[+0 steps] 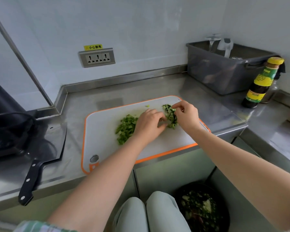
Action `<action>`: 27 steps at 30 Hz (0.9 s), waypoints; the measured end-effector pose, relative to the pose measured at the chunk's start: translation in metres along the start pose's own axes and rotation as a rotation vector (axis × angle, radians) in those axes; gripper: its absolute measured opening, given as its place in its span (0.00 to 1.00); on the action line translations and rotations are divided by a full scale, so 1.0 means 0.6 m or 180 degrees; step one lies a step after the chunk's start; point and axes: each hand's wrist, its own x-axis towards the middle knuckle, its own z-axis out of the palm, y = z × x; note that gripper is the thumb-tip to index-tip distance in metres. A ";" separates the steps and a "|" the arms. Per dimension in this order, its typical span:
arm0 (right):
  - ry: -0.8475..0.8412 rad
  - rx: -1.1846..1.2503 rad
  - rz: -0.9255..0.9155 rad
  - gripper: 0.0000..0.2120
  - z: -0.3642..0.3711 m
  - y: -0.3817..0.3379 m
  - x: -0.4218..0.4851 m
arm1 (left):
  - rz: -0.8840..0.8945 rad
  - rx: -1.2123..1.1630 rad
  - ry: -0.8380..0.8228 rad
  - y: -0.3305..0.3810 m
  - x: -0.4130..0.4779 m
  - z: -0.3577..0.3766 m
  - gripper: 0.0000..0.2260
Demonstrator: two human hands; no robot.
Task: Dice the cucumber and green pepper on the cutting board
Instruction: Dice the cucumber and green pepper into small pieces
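A white cutting board with an orange rim lies on the steel counter. Two heaps of green dice sit on it: a lighter green heap at the left and a darker, cucumber-like heap at the right. My left hand rests between the heaps, its fingers curled toward the right heap. My right hand lies over the right heap's far side and pinches a small green piece at its fingertips. A cleaver with a black handle lies on the counter left of the board, untouched.
A grey plastic tub stands at the back right, a dark sauce bottle beside it. A black appliance with a cord sits at the left. A bin with vegetable scraps is on the floor by my knees. A wall socket is behind.
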 end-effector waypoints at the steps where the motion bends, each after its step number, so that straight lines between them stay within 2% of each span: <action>1: 0.0092 0.0047 -0.0004 0.15 -0.002 0.005 -0.001 | -0.0016 -0.0004 -0.0052 0.012 0.006 0.008 0.09; 4: 0.0297 0.0216 -0.0054 0.14 -0.004 0.012 -0.002 | -0.0254 0.0160 -0.0140 0.032 0.019 0.031 0.14; 6: 0.0372 0.0277 -0.0147 0.13 -0.001 0.013 -0.001 | -0.0369 0.0282 -0.0156 0.033 0.023 0.036 0.10; 9: 0.0372 -0.0065 -0.0303 0.13 0.003 0.017 0.003 | -0.0503 0.0403 -0.0162 0.021 0.021 0.026 0.08; 13: -0.0033 -0.0454 -0.0417 0.13 -0.011 0.022 0.016 | -0.0667 0.0608 -0.0051 -0.013 0.012 0.002 0.05; 18: -0.0647 -0.1093 -0.0852 0.13 -0.021 0.013 0.029 | -0.0798 0.0707 0.0023 -0.018 0.017 -0.008 0.04; 22: -0.0812 -0.1491 -0.1159 0.11 -0.013 0.009 0.032 | -0.0830 0.0843 -0.0072 -0.018 0.028 -0.012 0.05; 27: -0.1312 -0.2348 -0.1161 0.21 -0.001 -0.002 0.034 | -0.0997 0.0977 -0.0070 -0.026 0.033 -0.021 0.07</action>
